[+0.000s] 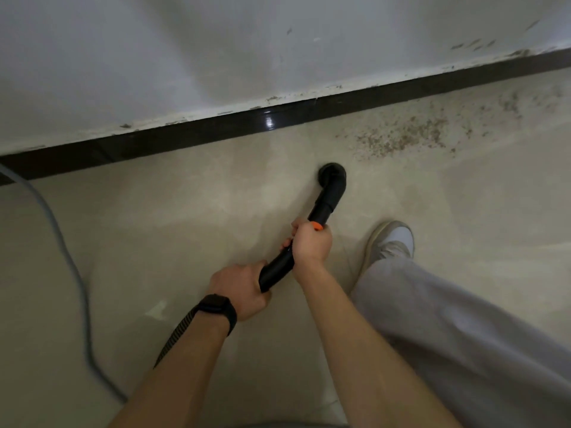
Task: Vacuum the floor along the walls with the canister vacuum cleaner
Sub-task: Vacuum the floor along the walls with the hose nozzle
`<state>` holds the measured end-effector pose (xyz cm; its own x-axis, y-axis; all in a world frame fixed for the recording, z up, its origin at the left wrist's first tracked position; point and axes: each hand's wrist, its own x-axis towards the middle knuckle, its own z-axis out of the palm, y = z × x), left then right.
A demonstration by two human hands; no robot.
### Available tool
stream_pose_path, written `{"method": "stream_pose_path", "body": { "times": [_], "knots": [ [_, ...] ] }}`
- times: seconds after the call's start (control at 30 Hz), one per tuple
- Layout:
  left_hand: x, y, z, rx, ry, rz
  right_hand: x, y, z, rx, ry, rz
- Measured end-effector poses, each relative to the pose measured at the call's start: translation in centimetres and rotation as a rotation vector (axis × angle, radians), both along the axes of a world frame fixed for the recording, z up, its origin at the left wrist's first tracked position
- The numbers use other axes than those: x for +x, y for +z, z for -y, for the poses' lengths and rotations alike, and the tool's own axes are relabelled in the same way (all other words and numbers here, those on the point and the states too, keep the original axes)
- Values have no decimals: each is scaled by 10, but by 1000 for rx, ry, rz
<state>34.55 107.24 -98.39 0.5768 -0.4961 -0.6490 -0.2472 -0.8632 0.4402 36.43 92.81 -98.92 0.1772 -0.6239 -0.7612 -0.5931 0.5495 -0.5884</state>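
Your right hand [310,242] is curled tight round the black vacuum tube [324,202], just below its orange tab [316,225]. Your left hand [244,291] grips the lower end of the same tube, with a dark watch [217,308] on that wrist. From the left hand the ribbed hose [176,335] runs back along your forearm and passes under it.

The tube bends at its far end into a round nozzle [332,173], which sits low over the beige floor [154,227], near the glossy black skirting [185,131] but apart from it. Above the skirting the pale wall [216,50] is scuffed and chipped along its lower edge.

A spread of brown grit [401,137] lies on the floor to the right of the nozzle, close to the skirting and thickest just beyond the nozzle's right side. Your right foot in a light shoe [391,242], below a grey trouser leg [463,335], is planted beside the tube, between you and that grit.

On your left a grey cable [71,273] comes from the skirting and curves across the floor toward you, well apart from the nozzle.
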Motion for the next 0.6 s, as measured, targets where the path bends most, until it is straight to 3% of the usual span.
{"method": "stream_pose_path", "body": {
  "times": [0.13,0.27,0.6],
  "knots": [
    [-38,9,-31,35,-80,-77,-52,1,-31,-2,-91,-55],
    [-55,16,-58,74,-27,-101,-62,5,-61,2,-32,-70],
    [8,9,-29,42,247,59,52,10,-45,47,242,60]
  ]
}}
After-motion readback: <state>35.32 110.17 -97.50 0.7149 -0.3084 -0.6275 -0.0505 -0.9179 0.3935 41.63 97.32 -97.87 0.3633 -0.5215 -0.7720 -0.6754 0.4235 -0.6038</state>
